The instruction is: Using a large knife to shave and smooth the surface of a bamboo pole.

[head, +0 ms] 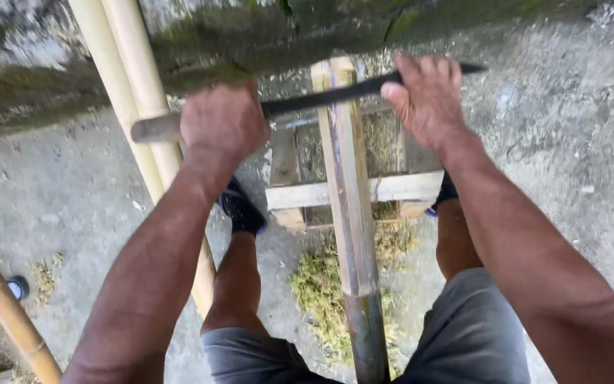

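Observation:
My left hand [223,122] grips the wooden handle [155,129] of a long dark blade [328,97]. My right hand [428,99] presses on the blade's far end, near its tip. The blade lies crosswise over a bamboo pole [350,206] that runs away from me between my legs, its upper part shaved pale, its near end still dark. The pole rests on a small wooden frame [392,188].
Two pale bamboo poles [131,78] lean at the left, and a brown one [5,309] crosses the lower left corner. Shavings [319,288] lie on the concrete under the pole. A mossy wall [250,43] runs along the top. Someone's shoe [17,287] shows at far left.

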